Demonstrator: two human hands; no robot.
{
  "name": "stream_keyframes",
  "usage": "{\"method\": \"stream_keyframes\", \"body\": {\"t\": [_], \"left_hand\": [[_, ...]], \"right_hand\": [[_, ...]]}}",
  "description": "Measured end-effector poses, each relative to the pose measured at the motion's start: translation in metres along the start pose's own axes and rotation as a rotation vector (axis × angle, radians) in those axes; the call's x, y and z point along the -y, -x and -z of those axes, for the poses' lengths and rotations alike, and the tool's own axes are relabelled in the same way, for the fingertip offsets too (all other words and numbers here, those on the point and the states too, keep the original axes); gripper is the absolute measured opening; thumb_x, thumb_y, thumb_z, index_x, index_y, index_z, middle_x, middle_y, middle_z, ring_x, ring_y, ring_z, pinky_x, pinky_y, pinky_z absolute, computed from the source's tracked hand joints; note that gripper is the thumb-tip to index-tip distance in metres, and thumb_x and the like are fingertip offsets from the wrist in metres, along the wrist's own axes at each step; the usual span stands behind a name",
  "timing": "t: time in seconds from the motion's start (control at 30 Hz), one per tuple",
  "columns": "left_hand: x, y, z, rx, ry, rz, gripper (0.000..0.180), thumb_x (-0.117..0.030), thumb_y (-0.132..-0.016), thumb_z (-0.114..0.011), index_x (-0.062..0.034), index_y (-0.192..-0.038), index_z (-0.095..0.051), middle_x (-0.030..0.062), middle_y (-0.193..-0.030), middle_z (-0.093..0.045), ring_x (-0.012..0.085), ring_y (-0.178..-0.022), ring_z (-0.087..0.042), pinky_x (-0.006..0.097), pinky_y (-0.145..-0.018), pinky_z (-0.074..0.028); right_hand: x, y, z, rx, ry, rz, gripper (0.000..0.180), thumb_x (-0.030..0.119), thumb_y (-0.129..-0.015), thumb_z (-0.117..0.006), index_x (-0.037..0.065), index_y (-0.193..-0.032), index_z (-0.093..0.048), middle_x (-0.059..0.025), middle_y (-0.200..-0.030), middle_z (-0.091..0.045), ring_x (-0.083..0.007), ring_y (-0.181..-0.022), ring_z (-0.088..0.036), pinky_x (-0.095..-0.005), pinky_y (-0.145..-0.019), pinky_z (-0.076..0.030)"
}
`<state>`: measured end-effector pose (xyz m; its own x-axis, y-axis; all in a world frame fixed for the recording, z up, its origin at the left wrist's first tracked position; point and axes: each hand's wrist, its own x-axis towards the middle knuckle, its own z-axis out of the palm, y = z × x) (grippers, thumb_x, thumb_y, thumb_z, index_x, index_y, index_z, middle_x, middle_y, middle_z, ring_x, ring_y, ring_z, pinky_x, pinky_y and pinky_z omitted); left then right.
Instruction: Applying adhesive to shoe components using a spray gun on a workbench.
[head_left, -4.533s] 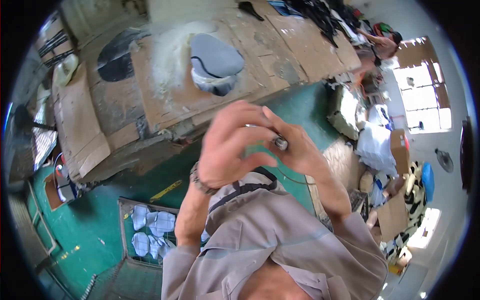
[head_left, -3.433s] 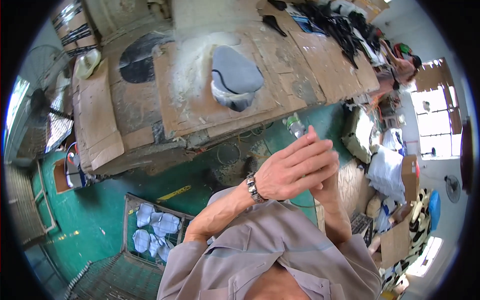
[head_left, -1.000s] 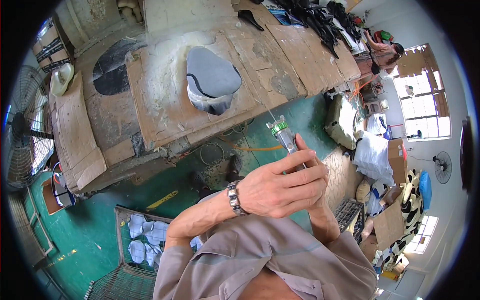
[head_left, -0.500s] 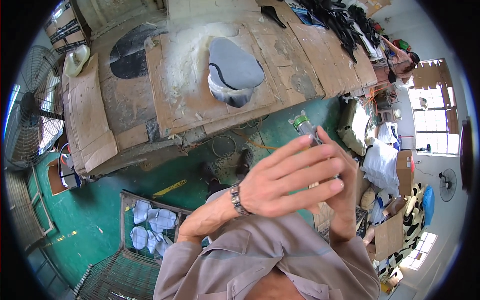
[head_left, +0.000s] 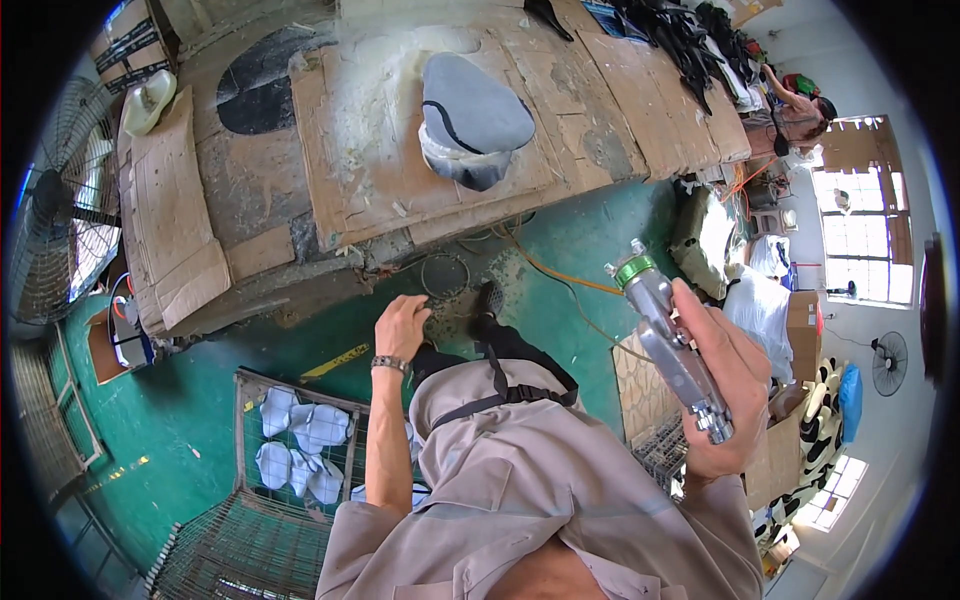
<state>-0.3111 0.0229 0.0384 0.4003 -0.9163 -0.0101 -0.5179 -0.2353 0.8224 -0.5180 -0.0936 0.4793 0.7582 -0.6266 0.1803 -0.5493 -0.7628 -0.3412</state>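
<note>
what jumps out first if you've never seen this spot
The metal spray gun with a green ring, gripped in the right hand at right. Next, the grey moulded piece on the cardboard-covered workbench up top, while the left hand hangs empty at centre.

Left hand point(head_left: 403, 325) dropped away from the spray gun point(head_left: 672, 345), now hanging open at frame centre, right hand point(head_left: 730, 385) alone gripping the gun, swung out to centre right.

brown cardboard box point(head_left: 803, 318) far right, near window; 1 only.
</note>
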Motion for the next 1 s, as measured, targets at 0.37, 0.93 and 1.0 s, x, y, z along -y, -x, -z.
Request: {"method": "stream_keyframes", "body": {"t": [0.37, 0.93, 1.0], "left_hand": [[0.205, 0.149, -0.120, 0.298, -0.038, 0.732, 0.022, -0.026, -0.087, -0.078, -0.0143, -0.106, -0.080, 0.0089, -0.093, -0.079, 0.0228, -0.088, -0.076, 0.038, -0.081, -0.060], [0.094, 0.094, -0.167, 0.085, 0.446, 1.143, 0.027, -0.026, -0.099, -0.067, -0.0095, -0.120, -0.073, 0.0022, -0.099, -0.075, 0.0157, -0.087, -0.073, 0.036, -0.072, -0.061], [0.079, 0.085, -0.172, 0.092, 0.445, 1.127, 0.031, -0.030, -0.100, -0.068, -0.0093, -0.124, -0.071, 0.0018, -0.103, -0.074, 0.0161, -0.092, -0.072, 0.037, -0.074, -0.062]], "right_hand": [[-0.024, 0.055, -0.001, 0.019, -0.092, -0.075, 0.049, 0.007, -0.083, -0.070, -0.004, -0.131, -0.066, -0.0142, -0.081, -0.065, -0.0272, -0.071, -0.067, -0.0350, -0.066, -0.050], [-0.221, 0.125, 0.036, 0.050, -0.429, -0.272, 0.058, -0.008, -0.080, -0.072, -0.005, -0.136, -0.062, -0.0161, -0.094, -0.068, -0.0235, -0.079, -0.067, -0.0306, -0.072, -0.051], [-0.249, 0.129, 0.042, 0.047, -0.472, -0.328, 0.056, -0.006, -0.082, -0.072, -0.004, -0.137, -0.062, -0.0166, -0.097, -0.069, -0.0215, -0.081, -0.066, -0.0306, -0.073, -0.051]]}}
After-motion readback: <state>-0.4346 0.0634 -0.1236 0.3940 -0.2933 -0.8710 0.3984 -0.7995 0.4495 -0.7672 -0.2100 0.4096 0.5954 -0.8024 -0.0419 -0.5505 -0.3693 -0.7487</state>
